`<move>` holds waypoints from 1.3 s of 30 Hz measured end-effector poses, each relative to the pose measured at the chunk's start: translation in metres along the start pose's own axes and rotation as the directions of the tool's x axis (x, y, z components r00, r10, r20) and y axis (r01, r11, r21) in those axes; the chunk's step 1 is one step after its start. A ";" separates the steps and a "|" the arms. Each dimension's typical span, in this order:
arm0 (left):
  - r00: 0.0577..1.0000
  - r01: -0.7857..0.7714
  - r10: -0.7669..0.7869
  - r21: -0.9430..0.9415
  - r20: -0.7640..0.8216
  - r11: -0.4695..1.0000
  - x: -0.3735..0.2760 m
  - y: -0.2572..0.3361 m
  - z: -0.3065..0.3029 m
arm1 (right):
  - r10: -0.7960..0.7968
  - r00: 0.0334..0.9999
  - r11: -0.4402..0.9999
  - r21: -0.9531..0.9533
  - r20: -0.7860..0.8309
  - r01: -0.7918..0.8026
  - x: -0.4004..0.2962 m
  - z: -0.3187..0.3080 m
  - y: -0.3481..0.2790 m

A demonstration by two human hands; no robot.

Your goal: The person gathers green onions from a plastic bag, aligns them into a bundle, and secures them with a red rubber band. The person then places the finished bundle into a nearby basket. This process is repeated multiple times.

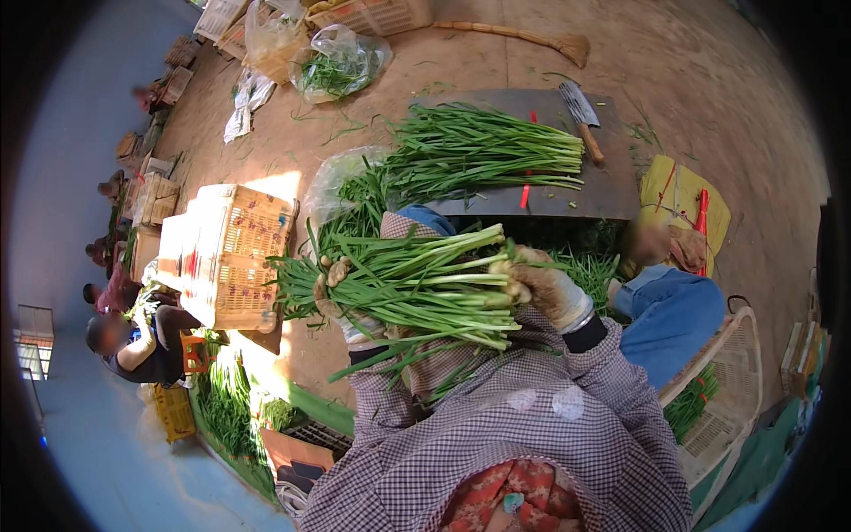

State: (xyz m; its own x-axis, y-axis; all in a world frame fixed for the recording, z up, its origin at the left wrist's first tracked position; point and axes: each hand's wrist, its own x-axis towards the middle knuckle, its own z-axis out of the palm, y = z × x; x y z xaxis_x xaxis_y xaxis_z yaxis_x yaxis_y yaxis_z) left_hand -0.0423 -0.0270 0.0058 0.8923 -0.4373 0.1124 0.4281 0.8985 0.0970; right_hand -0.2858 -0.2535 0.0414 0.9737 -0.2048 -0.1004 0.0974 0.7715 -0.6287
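My left hand (pixel 342 292), in a soiled work glove, is closed around the leafy end of a bunch of garlic chives (pixel 425 286), held above my lap. At the pale stem ends, my gloved right hand (pixel 542 286) grips some of the stalks. Beyond the bunch, a larger pile of garlic chives (pixel 485 149) lies on a dark board (pixel 465 207), with stem ends pointing right. Red ties (pixel 525 193) show under that pile. A cleaver (pixel 584 120) with a wooden handle rests on the board's right part.
Stacked plastic crates (pixel 246 259) stand at left, near a seated co-worker (pixel 143 339). A yellow bundle (pixel 705 199) with red ties lies at right, above a crate (pixel 731 392) holding greens. Farther off are a broom (pixel 518 33) and a plastic bag of greens (pixel 342 66).
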 end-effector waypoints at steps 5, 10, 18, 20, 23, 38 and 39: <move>1.000 0.021 -0.022 -0.075 -0.003 0.997 -0.008 0.012 0.001 | -0.170 0.940 0.975 -0.189 -0.297 0.116 -0.002 -0.021 -0.011; 0.992 0.046 -0.044 0.011 -0.118 0.999 -0.005 -0.016 0.009 | -0.022 0.936 0.969 -0.237 -0.352 -0.066 0.025 -0.042 0.050; 0.999 0.036 -0.038 -0.049 -0.038 0.998 -0.005 0.006 0.004 | -0.433 0.900 0.878 0.206 -0.048 0.433 0.006 -0.029 -0.021; 0.997 0.045 -0.048 -0.044 -0.055 0.998 -0.005 0.012 -0.008 | -0.211 0.971 0.964 -0.186 -0.112 0.188 0.005 -0.030 -0.009; 0.995 0.094 -0.096 -0.067 -0.030 0.993 -0.001 0.000 -0.008 | -0.139 0.988 0.510 -0.851 0.063 0.126 0.008 -0.026 0.015; 0.992 0.064 -0.035 0.231 -0.124 0.971 0.005 0.027 -0.033 | -0.032 0.996 0.947 -0.320 -0.079 0.005 0.005 0.020 -0.001; 0.990 0.067 -0.035 0.239 -0.134 0.969 0.004 0.024 -0.024 | -0.045 0.995 0.989 -0.143 -0.085 0.033 0.006 0.036 -0.005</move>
State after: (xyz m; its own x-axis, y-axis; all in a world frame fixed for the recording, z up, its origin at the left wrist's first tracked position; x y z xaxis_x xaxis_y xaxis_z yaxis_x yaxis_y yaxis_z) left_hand -0.0253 -0.0063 -0.0153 0.8880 -0.4591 -0.0250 0.4397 0.8320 0.3383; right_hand -0.2728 -0.2369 0.0718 0.9473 -0.2896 -0.1367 0.0986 0.6701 -0.7357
